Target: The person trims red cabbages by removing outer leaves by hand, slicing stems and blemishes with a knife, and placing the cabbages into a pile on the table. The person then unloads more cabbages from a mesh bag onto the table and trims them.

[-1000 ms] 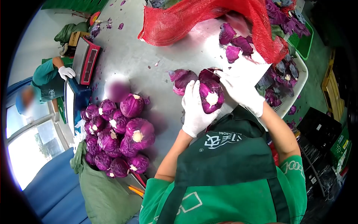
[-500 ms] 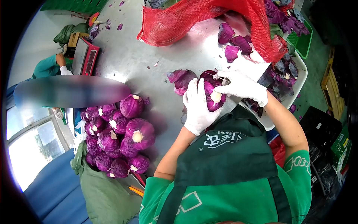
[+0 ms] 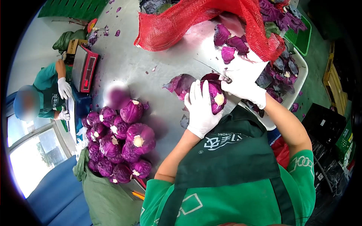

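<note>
In the head view, my left hand (image 3: 201,111), in a white glove, is wrapped over a red cabbage (image 3: 217,96) whose pale cut stem faces up. My gloved right hand (image 3: 244,86) is closed at the cabbage's upper right side, on what looks like a slim knife (image 3: 227,79). Its thin blade points up and left, over a partly loosened outer leaf. Left of the cabbage, torn outer leaves (image 3: 180,84) lie on the metal table (image 3: 166,56). The fingertips of my right hand are partly hidden.
A pile of red cabbages (image 3: 115,145) stands at left. Beyond lies a red mesh bag (image 3: 158,34); loose leaves (image 3: 237,43) are near it. A white tub (image 3: 300,73) of trimmings stands at right. A co-worker (image 3: 49,90) is by a red scale (image 3: 88,69).
My right hand has turned and shifted slightly down, with the knife blade now pointing more steeply up. My left hand stays on the cabbage. The co-worker's gloved hands have come into clearer view.
</note>
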`<state>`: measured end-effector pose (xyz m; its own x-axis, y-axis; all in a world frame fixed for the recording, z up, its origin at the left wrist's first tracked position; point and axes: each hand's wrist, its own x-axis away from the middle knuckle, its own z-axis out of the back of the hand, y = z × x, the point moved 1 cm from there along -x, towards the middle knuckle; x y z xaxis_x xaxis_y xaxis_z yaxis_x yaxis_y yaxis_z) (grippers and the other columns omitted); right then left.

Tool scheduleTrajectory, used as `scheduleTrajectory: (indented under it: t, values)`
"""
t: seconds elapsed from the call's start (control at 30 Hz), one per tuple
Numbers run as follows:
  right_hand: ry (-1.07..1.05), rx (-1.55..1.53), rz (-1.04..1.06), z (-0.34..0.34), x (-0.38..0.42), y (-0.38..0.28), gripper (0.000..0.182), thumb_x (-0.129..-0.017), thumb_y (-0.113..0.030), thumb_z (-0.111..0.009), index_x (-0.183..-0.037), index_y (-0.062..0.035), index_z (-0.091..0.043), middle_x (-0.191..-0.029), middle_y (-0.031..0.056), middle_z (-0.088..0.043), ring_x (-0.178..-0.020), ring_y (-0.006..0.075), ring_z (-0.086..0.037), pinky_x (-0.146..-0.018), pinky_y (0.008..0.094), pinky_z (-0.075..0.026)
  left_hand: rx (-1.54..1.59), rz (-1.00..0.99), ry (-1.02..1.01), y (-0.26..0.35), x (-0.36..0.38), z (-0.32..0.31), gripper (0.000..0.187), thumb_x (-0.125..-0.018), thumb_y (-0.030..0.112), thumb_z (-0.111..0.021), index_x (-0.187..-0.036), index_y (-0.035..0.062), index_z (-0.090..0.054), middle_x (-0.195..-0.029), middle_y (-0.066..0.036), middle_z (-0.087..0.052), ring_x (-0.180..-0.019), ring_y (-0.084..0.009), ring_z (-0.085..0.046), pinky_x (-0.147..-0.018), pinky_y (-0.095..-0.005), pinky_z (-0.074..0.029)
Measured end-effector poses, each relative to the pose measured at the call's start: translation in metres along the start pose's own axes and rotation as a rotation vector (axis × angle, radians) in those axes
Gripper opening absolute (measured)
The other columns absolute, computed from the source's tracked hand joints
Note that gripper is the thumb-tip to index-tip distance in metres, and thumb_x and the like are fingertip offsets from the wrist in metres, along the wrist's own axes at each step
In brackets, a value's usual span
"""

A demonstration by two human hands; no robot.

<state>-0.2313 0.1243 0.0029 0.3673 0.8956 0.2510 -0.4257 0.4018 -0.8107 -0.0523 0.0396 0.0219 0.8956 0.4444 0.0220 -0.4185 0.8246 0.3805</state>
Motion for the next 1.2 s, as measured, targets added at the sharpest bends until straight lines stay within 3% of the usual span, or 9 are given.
scheduleTrajectory:
  t: [0.2,0.27,0.33,0.5,0.63,0.8,1.0,1.07,1.2]
  values:
    - [-0.146,-0.157,-0.085,-0.005,-0.008,0.006,0.043,-0.083,-0.033,-0.077,-0.107,-0.0004,-0.064,-0.091,0.0064,-0.061,-0.084,0.0163,-0.056,-0.076,0.0311,-0.049,0.066,-0.050,-0.021,-0.012,0.003,0.001,0.113,-0.065,0.037,-0.083,-0.154,0.0007,-0.024,-0.154,-0.026,-0.029,-0.145,-0.0399,-0.026,-0.115,-0.0558,-0.017]
    - [-0.097,-0.212,-0.008,-0.010,-0.011,0.016,0.034,-0.087,-0.029,-0.071,-0.106,-0.0011,-0.064,-0.093,0.0111,-0.062,-0.085,0.0213,-0.060,-0.078,0.0339,-0.049,0.095,-0.078,-0.018,-0.016,0.003,0.001,0.111,-0.065,0.037,-0.083,-0.153,0.0012,-0.025,-0.154,-0.026,-0.028,-0.145,-0.0399,-0.027,-0.115,-0.0556,-0.017]
    - [0.151,0.271,0.228,-0.009,-0.005,-0.005,0.021,-0.089,-0.024,-0.062,-0.094,-0.0030,-0.062,-0.079,0.0154,-0.063,-0.075,0.0306,-0.063,-0.070,0.0420,-0.049,0.102,-0.108,-0.040,-0.017,0.002,0.003,0.109,-0.065,0.036,-0.084,-0.152,0.0022,-0.027,-0.154,-0.025,-0.029,-0.145,-0.0399,-0.027,-0.116,-0.0554,-0.016]
    - [0.196,0.318,0.081,-0.021,-0.026,0.037,0.026,-0.095,-0.025,-0.056,-0.108,-0.0027,-0.063,-0.096,0.0207,-0.067,-0.086,0.0381,-0.065,-0.081,0.0455,-0.051,0.140,-0.179,-0.026,-0.024,0.014,0.006,0.110,-0.059,0.025,-0.088,-0.151,0.0056,-0.032,-0.155,-0.021,-0.033,-0.146,-0.0377,-0.029,-0.116,-0.0539,-0.018]
    - [0.154,0.219,-0.090,-0.035,-0.032,0.042,0.027,-0.094,-0.024,-0.057,-0.113,-0.0062,-0.064,-0.098,0.0190,-0.068,-0.092,0.0351,-0.065,-0.084,0.0426,-0.051,0.254,-0.082,0.025,-0.051,0.031,0.010,0.109,-0.057,0.025,-0.092,-0.148,0.0074,-0.035,-0.154,-0.020,-0.034,-0.144,-0.0390,-0.031,-0.116,-0.0501,-0.022]
    - [0.363,0.129,0.131,-0.041,-0.007,0.010,0.051,-0.087,-0.036,-0.070,-0.126,-0.0062,-0.060,-0.108,0.0145,-0.060,-0.099,0.0322,-0.060,-0.087,0.0430,-0.049,0.443,-0.061,0.078,-0.083,0.059,0.004,0.119,-0.055,0.015,-0.094,-0.149,0.0081,-0.020,-0.154,-0.025,-0.028,-0.143,-0.0426,-0.033,-0.118,-0.0506,-0.028]
    - [0.054,0.067,0.244,-0.058,0.033,-0.031,0.068,-0.079,-0.041,-0.080,-0.133,-0.0068,-0.056,-0.110,0.0160,-0.056,-0.098,0.0281,-0.059,-0.086,0.0398,-0.050,0.453,0.104,0.034,-0.061,0.050,0.016,0.110,-0.061,0.036,-0.093,-0.148,0.0037,-0.034,-0.149,-0.024,-0.029,-0.139,-0.0420,-0.034,-0.116,-0.0478,-0.033]
    - [-0.134,-0.149,0.095,-0.053,0.028,-0.028,0.069,-0.081,-0.041,-0.078,-0.136,-0.0068,-0.055,-0.119,0.0154,-0.057,-0.107,0.0294,-0.060,-0.093,0.0382,-0.050,0.473,0.120,0.069,-0.063,0.046,0.012,0.108,-0.063,0.037,-0.092,-0.148,0.0028,-0.034,-0.147,-0.022,-0.031,-0.138,-0.0407,-0.036,-0.115,-0.0470,-0.033]
    - [-0.034,-0.134,0.201,-0.061,0.029,-0.017,0.064,-0.083,-0.038,-0.076,-0.136,-0.0066,-0.057,-0.117,0.0140,-0.059,-0.101,0.0278,-0.064,-0.089,0.0368,-0.052,0.439,0.131,0.103,-0.066,0.043,0.008,0.110,-0.066,0.035,-0.091,-0.149,-0.0011,-0.030,-0.147,-0.021,-0.036,-0.137,-0.0347,-0.040,-0.116,-0.0436,-0.033]
